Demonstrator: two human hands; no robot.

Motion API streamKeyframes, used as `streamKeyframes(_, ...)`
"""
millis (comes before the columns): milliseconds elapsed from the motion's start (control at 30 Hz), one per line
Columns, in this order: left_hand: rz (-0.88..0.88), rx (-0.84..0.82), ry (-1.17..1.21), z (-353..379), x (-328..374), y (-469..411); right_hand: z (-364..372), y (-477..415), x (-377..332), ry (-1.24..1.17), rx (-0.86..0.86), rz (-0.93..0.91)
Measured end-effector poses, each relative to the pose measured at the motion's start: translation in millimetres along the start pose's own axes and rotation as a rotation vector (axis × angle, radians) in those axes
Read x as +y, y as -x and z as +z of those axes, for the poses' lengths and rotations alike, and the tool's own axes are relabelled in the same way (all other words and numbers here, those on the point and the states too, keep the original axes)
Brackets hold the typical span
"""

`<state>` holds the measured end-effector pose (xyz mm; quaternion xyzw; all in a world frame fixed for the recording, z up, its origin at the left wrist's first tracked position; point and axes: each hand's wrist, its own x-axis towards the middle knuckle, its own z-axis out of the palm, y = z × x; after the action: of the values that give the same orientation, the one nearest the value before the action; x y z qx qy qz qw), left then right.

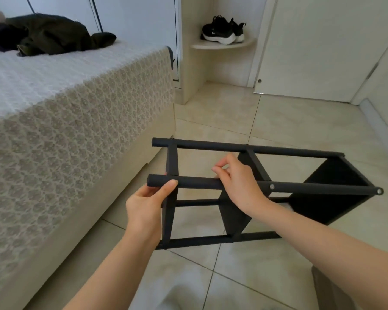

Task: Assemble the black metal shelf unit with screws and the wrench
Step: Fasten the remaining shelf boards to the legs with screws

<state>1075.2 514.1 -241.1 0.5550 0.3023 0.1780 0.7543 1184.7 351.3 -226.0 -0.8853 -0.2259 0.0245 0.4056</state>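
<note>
A: Far left?
B: Bed under a patterned cover, dark clothes heaped on top.
A: Next over?
B: Left hand, wrapped round the left end of the near tube: thumb on top, fingers curled beneath.
A: And the shelf unit?
B: Tipped on its side over the tiled floor, just right of the bed, black panels standing on edge.
A: Right hand?
B: Laid across the same tube near the middle panel, fingers curled, thumb and forefinger close together. Cannot tell whether gripping the tube or pinching something small.
A: Beyond?
B: Black shoes on a corner ledge, then a pale door.
</note>
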Motion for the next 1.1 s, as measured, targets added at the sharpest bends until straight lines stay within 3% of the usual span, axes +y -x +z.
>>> streamKeyframes(167, -0.095, 0.019, 0.069, -27, -30, 0, 28, 13, 11, 0.032, -0.12, -0.004)
streamKeyframes(667, -0.185, 0.025, 0.097, -60, -67, -2, 51, 26, 27, 0.064, -0.229, -0.057)
streamKeyframes(833, -0.165, -0.003, -0.027, -68, -66, -9, 49, 20, 28, -0.059, -0.186, -0.032)
streamKeyframes(1100, 0.032, -0.128, -0.504, -79, -43, -22, 54, 13, 22, -0.093, -0.253, -0.042)
